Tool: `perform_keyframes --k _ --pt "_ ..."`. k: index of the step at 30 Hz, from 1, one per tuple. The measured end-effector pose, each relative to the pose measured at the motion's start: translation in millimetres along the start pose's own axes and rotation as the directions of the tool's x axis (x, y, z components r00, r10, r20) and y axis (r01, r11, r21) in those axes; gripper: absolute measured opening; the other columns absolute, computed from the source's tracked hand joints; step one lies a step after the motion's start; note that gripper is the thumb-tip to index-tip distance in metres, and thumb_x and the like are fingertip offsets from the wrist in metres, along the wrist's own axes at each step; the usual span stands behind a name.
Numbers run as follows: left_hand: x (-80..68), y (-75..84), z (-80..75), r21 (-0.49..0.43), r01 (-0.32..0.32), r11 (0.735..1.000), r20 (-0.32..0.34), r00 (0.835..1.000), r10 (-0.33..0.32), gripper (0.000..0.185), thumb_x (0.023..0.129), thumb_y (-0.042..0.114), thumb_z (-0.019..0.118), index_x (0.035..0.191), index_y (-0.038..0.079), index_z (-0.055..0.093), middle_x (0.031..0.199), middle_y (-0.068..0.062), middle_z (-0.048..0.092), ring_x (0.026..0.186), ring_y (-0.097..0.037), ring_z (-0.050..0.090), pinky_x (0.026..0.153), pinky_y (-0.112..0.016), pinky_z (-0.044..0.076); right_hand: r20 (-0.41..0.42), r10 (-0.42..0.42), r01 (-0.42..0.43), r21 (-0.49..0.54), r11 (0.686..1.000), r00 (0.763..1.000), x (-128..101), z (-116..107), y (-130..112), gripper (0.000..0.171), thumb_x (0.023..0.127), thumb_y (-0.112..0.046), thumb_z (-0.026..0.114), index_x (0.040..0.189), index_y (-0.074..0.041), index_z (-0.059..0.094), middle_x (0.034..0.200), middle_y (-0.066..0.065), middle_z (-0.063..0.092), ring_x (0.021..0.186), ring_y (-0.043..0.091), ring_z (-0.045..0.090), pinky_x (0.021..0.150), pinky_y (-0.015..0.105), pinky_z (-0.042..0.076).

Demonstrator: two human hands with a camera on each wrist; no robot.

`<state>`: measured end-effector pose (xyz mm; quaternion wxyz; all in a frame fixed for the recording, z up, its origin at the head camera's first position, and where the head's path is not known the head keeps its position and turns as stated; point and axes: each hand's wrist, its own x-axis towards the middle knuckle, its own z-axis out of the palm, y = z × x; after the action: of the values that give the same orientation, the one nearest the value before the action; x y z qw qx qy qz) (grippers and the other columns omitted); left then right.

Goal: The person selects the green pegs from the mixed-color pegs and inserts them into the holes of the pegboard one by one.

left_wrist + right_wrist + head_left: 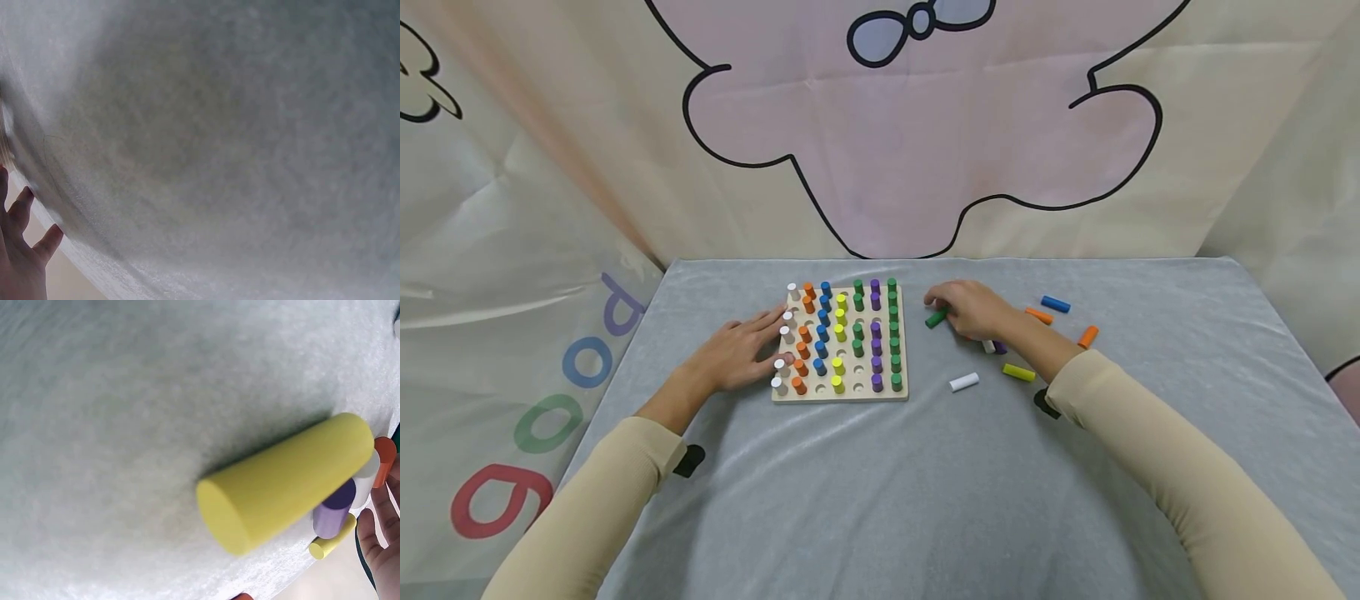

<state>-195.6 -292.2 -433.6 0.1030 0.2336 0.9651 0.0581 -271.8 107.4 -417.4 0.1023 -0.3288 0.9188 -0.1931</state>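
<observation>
From the head view I have my right hand (972, 310) curled over a green peg (936, 317), pinching it at the end nearest the palm while the free end pokes out toward nine o'clock, lying nearly flat on the grey cloth (925, 483) just to the three o'clock side of the peg board (840, 393). My left hand (741, 354) lies flat with straight fingers against the board's nine o'clock edge, fingertips touching the white pegs (782, 367) in the outer column, holding nothing. I judge the green peg to be a light, rigid, painted wooden cylinder: smooth enough to roll or slip if pinched on its round flank near an end, but in no way fragile. The better hold, to my eye, is thumb and two fingers across the upper half of its length, leaving the lower end bare to enter a hole. The board looks light too, so the flat left hand seems needed to keep it from sliding on the cloth. Loose pegs lie around the right hand: a white peg (964, 382) at about six o'clock from it, a yellow peg (1018, 372) beside the wrist, an orange peg (1039, 316) and a blue peg (1056, 304) out at three o'clock, another orange one (1087, 337) further on. The right wrist view is filled by the yellow peg (287, 481) on its side; a purple peg (332, 511) shows behind it.
</observation>
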Motion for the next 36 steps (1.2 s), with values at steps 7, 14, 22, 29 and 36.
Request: perform_keyframes --k 7,14,22,29,36 --pt "0.3 0.2 -0.6 0.002 -0.004 1.0 -0.006 1.0 0.005 0.081 0.099 0.059 0.044 0.158 0.008 0.025 0.165 -0.01 0.016 0.147 -0.038 0.025 0.108 -0.062 0.031 0.004 0.006 -0.006 -0.001 1.0 1.0 -1.5 -3.9 -1.5 0.036 0.093 0.004 0.061 0.128 -0.003 0.063 0.115 0.014 0.068 0.112 0.029 0.062 0.101 0.049 0.044" --pt "0.5 -0.2 -0.3 0.007 -0.002 1.0 -0.004 1.0 0.002 0.082 0.098 0.061 0.043 0.158 0.008 0.024 0.166 -0.01 0.016 0.148 -0.038 0.025 0.108 -0.061 0.031 -0.015 0.006 -0.006 0.013 1.0 1.0 -1.0 -6.6 -5.5 0.037 0.093 0.001 0.063 0.13 -0.004 0.061 0.114 0.013 0.068 0.109 0.027 0.062 0.098 0.047 0.047" --pt "-0.3 0.2 -0.6 -0.003 -0.008 1.0 -0.01 1.0 0.008 0.08 0.099 0.059 0.044 0.158 0.008 0.026 0.165 -0.01 0.017 0.147 -0.04 0.026 0.108 -0.062 0.031 -0.059 -0.014 0.015 0.016 1.0 0.998 -0.8 -12.2 -12.6 0.038 0.094 0.0 0.063 0.132 -0.003 0.06 0.11 0.012 0.068 0.103 0.026 0.063 0.092 0.045 0.049" --pt "-0.7 -0.7 0.3 -0.01 -0.009 1.0 -0.018 1.0 0.009 0.08 0.099 0.058 0.044 0.158 0.008 0.025 0.165 -0.01 0.016 0.147 -0.039 0.025 0.108 -0.062 0.031 -0.124 -0.047 0.05 0.021 0.999 0.991 2.7 -16.5 -16.8 0.038 0.094 -0.002 0.064 0.132 -0.004 0.059 0.109 0.01 0.068 0.1 0.026 0.063 0.088 0.042 0.051" --pt "-0.7 -1.0 1.1 0.0 -0.016 1.0 -0.022 1.0 0.016 0.08 0.099 0.059 0.044 0.158 0.007 0.025 0.165 -0.01 0.017 0.146 -0.039 0.028 0.107 -0.062 0.032 -0.184 -0.102 0.106 0.012 0.994 0.978 5.1 -21.6 -21.1 0.037 0.095 -0.004 0.065 0.131 -0.006 0.059 0.105 0.008 0.068 0.095 0.023 0.063 0.083 0.04 0.051"
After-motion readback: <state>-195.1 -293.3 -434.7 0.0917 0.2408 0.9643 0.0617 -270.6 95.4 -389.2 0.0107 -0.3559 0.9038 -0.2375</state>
